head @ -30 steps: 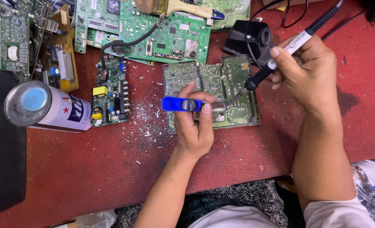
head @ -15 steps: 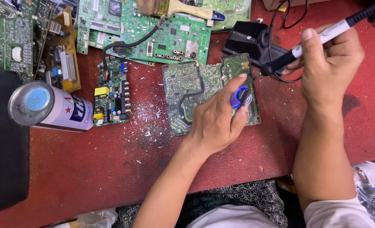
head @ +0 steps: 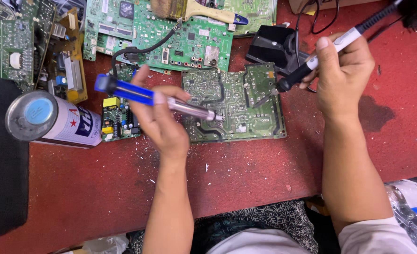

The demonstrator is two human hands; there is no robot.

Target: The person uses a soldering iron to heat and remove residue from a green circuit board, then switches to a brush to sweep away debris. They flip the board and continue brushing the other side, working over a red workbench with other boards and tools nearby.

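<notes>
Since half a second ago the left hand (head: pixel 163 120) has lifted off the right part of the circuit board (head: pixel 234 106) and swung back toward the left, and the blue-and-silver desoldering pump (head: pixel 154 99) now lies slanted across it with its tip down on the board's middle.

At the worktop's (head: pixel 100 188) left edge sits a dark slab (head: pixel 1 164). Just beside it a spray can (head: pixel 53 121) lies on its side, cap end toward the camera. Behind it, in the far left corner, several green boards (head: pixel 15 42) are piled up, and a small board with a yellow part (head: pixel 116 120) lies against the can.

The left hand's grip is closed around the pump's barrel, thumb on top. A larger green board (head: pixel 171 33) lies along the far edge with a black cable (head: pixel 138 49) and a paintbrush (head: pixel 203 10) on it.

The circuit board lies flat near the worktop's middle, solder side up. The right hand (head: pixel 342 75) has its grip shut on a soldering iron (head: pixel 328 49), whose tip rests on the board's right part. A black stand (head: pixel 276 44) sits just behind the board, partly hidden by the iron. Crumpled plastic (head: pixel 413 207) lies at the near right corner.
</notes>
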